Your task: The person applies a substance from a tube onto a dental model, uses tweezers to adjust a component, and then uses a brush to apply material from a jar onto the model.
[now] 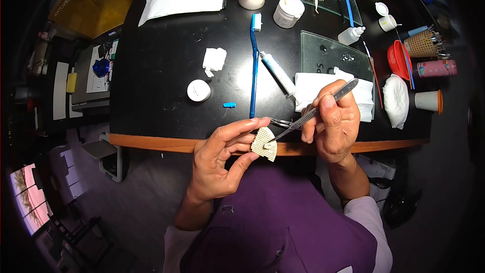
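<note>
Between the thumb and fingers of my left hand [220, 159] is a small cream-coloured, fan-shaped piece with a gridded surface [260, 141]. My right hand [334, 124] pinches a metal scalpel-like tool [313, 113], whose thin tip points down to the left and meets a small whitish bit [268, 145] on the piece. Both hands are in front of the table's wooden edge. Just behind the piece, a dark metal instrument [280, 122] lies near the end of a blue toothbrush [254, 65].
On the black table [166, 76] are a tube [278, 73], a round white container [198, 90], a blue cap [229, 105] and crumpled tissue [214, 59]. Glass plates [316, 50], jars [289, 11], a red bowl [398, 60] and a cup [427, 101] stand farther back and right.
</note>
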Motion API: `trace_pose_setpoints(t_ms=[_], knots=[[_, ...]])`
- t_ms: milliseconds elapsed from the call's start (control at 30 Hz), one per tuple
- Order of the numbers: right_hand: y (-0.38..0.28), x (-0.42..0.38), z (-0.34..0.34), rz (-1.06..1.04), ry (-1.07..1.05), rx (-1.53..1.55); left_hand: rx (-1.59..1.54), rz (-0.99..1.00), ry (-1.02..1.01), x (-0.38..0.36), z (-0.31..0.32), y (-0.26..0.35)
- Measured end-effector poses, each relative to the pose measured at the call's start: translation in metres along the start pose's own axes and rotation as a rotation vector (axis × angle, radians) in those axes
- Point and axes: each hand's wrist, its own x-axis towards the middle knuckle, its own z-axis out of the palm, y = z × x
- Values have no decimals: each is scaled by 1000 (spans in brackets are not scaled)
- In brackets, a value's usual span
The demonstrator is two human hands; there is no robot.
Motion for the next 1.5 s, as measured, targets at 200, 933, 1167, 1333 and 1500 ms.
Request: trace_pose_setpoints(t_ms=[200,933,1167,1333,1500], knots=[[-2,1,1,1,-8,-14,1,-1,-2,1,1,1],[0,1,-3,-73,61,-25,-91,-11,77,1,3,0],[-2,0,-1,-162,119,-52,-120,-68,147,2,7,2],[-5,-5,2,-284,131,-190,-146,-29,222,2,11,0],[-2,-16,10,-407,42,-245,-112,97,316,0,17,-7]])
